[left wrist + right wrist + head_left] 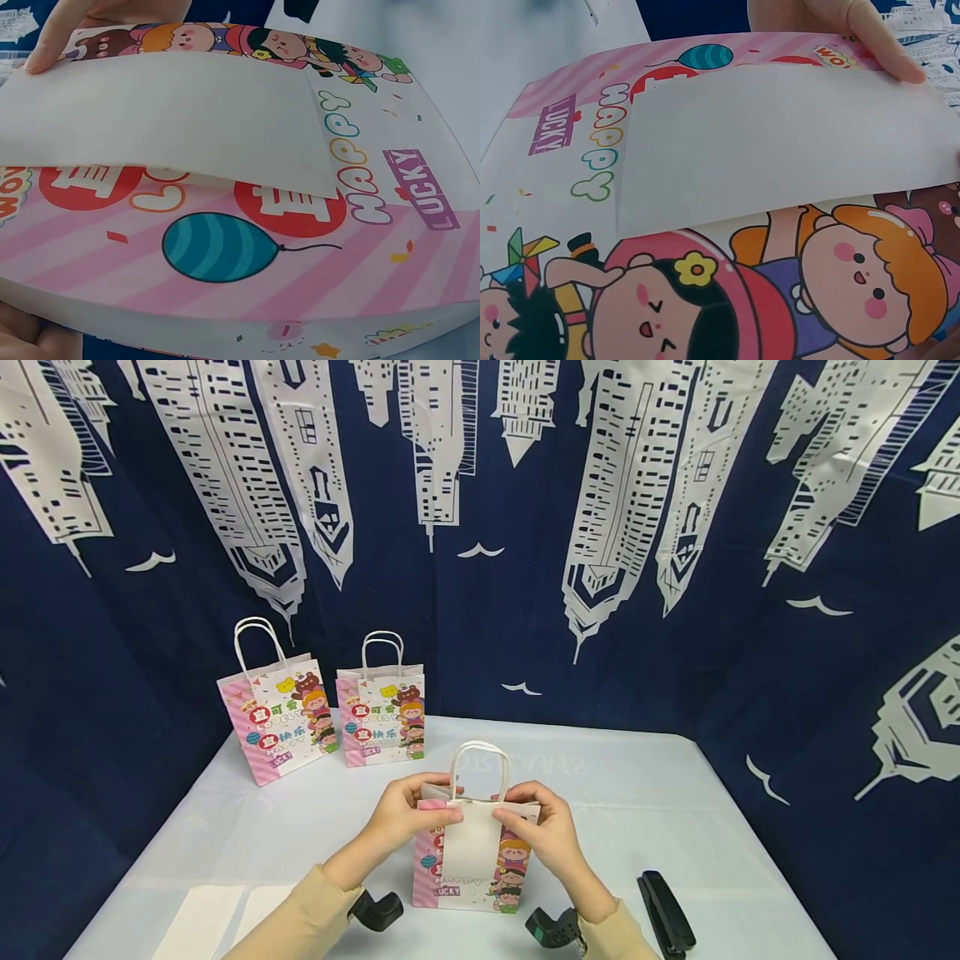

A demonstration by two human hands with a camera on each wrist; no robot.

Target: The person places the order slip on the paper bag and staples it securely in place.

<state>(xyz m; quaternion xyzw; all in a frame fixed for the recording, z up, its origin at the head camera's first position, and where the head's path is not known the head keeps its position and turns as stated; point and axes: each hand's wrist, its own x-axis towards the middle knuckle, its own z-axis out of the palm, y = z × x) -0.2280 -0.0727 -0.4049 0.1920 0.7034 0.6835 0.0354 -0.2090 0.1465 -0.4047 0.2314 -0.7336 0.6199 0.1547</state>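
A small pink and white paper gift bag [468, 897] with cartoon figures stands upright at the front of the table, its white handles [480, 747] raised. A blank white card [472, 847] lies against its front, covering part of the print. My left hand [405, 814] grips the bag's top left, thumb on the card's upper edge and fingers behind. At the top right my right hand [547, 827] pinches the bag and card likewise. In both wrist views the white card [165, 120] [780, 142] stands slightly away from the bag's printed face at its lower end.
Two matching gift bags [281, 718] [381, 718] stand at the back left. A black stapler [666, 914] lies at the front right. More white cards [198, 922] lie at the front left, partly behind my left sleeve. A dark blue patterned curtain [480, 635] hangs behind the table.
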